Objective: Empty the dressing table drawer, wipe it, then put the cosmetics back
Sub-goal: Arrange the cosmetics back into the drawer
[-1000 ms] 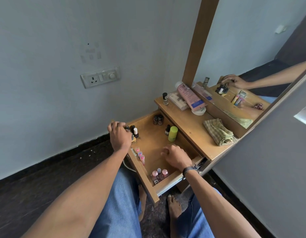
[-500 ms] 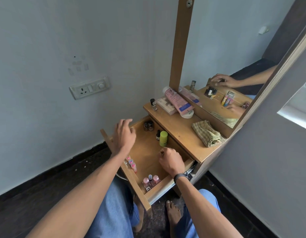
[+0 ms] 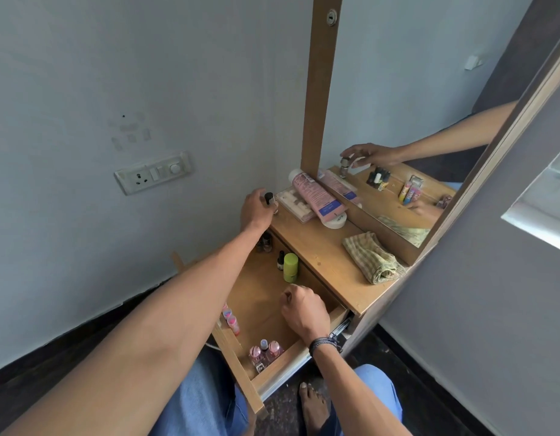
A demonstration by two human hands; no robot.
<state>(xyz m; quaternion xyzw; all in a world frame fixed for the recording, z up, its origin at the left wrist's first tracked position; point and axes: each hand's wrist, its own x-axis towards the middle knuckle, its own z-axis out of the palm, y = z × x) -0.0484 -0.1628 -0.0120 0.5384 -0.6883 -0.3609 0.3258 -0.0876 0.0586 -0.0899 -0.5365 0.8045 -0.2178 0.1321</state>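
The wooden drawer [image 3: 283,368] is pulled open below the dressing table top [image 3: 319,256]. Inside stand a green cylinder [image 3: 290,267], a small dark dropper bottle [image 3: 280,261], dark bottles [image 3: 264,242] at the back, pink tubes [image 3: 231,320] along the left wall and pink-capped bottles [image 3: 266,354] at the front. My left hand [image 3: 256,213] reaches over the table top's back left corner and grips a small black-capped bottle [image 3: 270,200]. Inside the drawer's right side, my right hand [image 3: 303,309] rests with fingers curled; nothing shows in it.
On the table top lie a pink tube [image 3: 316,196], a white box [image 3: 296,205], a round white jar [image 3: 335,222] and a folded checked cloth [image 3: 371,259]. A mirror [image 3: 398,114] stands behind. A wall socket [image 3: 152,173] is to the left. My bare foot [image 3: 313,407] is under the drawer.
My left hand rose from the drawer's back left corner to the table top and took hold of the small black-capped bottle. My right hand stayed in the drawer.
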